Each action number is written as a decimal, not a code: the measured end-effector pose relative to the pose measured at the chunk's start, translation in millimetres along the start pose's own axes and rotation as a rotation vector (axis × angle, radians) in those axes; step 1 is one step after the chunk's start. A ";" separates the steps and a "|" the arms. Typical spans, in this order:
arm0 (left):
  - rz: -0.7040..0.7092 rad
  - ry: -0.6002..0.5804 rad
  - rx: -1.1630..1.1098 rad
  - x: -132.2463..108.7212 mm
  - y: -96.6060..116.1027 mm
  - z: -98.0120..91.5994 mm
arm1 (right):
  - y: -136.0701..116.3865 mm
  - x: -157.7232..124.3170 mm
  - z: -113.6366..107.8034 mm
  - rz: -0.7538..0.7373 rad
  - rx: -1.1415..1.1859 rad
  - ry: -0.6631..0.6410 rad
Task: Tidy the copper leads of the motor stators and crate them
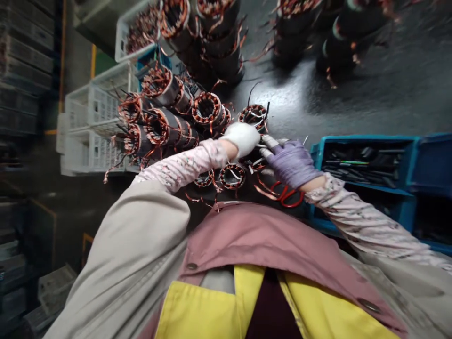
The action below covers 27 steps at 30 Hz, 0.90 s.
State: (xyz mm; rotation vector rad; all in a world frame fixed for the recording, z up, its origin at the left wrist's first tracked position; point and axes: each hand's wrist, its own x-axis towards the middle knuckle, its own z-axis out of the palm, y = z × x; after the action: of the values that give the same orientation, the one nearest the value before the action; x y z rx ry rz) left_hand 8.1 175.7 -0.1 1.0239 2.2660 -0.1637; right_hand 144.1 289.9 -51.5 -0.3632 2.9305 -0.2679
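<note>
My left hand point(242, 139), in a white glove, rests at the near side of a copper-wound ring point(253, 116) with loose wires; its fingers are mostly hidden. Close by on the right is my right hand point(290, 160), in a purple glove with pale wrapped fingertips. Those fingertips point at the wires beside the ring and pinch something too small to make out. A smaller wound ring point(232, 176) with white pieces lies just below my left hand. Red-handled scissors point(291, 197) lie under my right wrist.
Several wound cylinders point(165, 127) lie stacked at the left, with more standing on the dark table point(395, 99) at the back. White baskets point(78, 110) are at the far left. A blue bin point(367, 139) of dark sleeves stands at the right.
</note>
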 end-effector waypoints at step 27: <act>0.080 -0.188 0.137 -44.8 7.3 19.9 | -39.0 -0.7 -17.3 0.231 0.206 -0.101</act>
State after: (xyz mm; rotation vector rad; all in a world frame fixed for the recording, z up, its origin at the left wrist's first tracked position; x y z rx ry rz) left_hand 45.4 145.4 12.1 1.1190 2.0639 -0.3700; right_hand 150.1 255.6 -26.8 -0.0082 2.7779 -0.4965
